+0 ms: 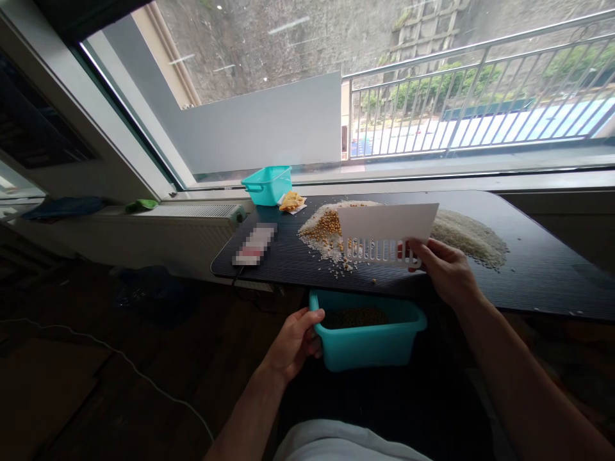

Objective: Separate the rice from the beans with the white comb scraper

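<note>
My left hand (294,342) grips the left rim of a teal plastic bin (369,349) held just below the near edge of the black table (538,269). Dark brownish grains lie inside the bin. My right hand (444,269) is closed on a white slotted plastic scraper (387,234), which stands on the table above the bin. The scraper's slotted lower edge rests at a mixed pile of yellow kernels and white rice (327,230). A larger heap of white rice (468,234) lies behind and to the right of the scraper.
A second teal bin (267,184) stands at the table's back left, with a yellow packet (291,202) beside it. A blurred pink-and-white item (254,245) lies on the left of the table. A radiator (192,214) and window sill run along the left.
</note>
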`<act>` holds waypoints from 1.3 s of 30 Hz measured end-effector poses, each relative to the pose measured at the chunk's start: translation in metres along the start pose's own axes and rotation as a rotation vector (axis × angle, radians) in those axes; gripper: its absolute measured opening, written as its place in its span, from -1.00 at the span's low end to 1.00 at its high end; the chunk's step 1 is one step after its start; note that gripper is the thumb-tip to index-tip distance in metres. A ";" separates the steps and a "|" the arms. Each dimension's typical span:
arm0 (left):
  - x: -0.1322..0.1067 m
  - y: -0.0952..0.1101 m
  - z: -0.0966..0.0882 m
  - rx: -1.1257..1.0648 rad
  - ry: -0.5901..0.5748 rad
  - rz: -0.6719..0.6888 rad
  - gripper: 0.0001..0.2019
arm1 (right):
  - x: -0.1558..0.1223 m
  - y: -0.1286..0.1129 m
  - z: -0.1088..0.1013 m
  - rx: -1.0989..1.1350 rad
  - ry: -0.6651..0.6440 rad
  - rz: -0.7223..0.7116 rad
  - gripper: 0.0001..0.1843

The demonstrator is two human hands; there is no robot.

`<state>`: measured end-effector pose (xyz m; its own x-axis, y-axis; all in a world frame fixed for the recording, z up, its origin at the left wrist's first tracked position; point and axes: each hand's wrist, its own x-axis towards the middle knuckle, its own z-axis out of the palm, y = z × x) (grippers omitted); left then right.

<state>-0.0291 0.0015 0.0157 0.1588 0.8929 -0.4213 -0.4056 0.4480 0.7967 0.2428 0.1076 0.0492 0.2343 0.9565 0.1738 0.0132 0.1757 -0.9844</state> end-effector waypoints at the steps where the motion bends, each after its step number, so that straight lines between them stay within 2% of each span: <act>1: 0.000 0.000 0.000 0.000 -0.003 0.002 -0.45 | 0.000 0.000 0.001 -0.014 0.004 -0.005 -0.62; 11: 0.000 0.000 0.000 0.002 0.004 0.008 -0.46 | 0.002 -0.004 0.006 -0.032 -0.066 0.038 -0.68; 19: 0.001 0.004 0.004 0.018 0.008 0.014 -0.44 | -0.001 -0.002 0.004 0.075 -0.025 0.067 -0.66; 39: 0.001 0.002 0.000 0.005 0.010 0.014 -0.46 | -0.007 -0.008 0.003 -0.101 -0.187 0.013 -0.52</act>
<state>-0.0298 0.0035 0.0171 0.1447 0.8985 -0.4145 -0.4029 0.4361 0.8047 0.2379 0.1001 0.0561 0.0507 0.9867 0.1542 0.1109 0.1479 -0.9828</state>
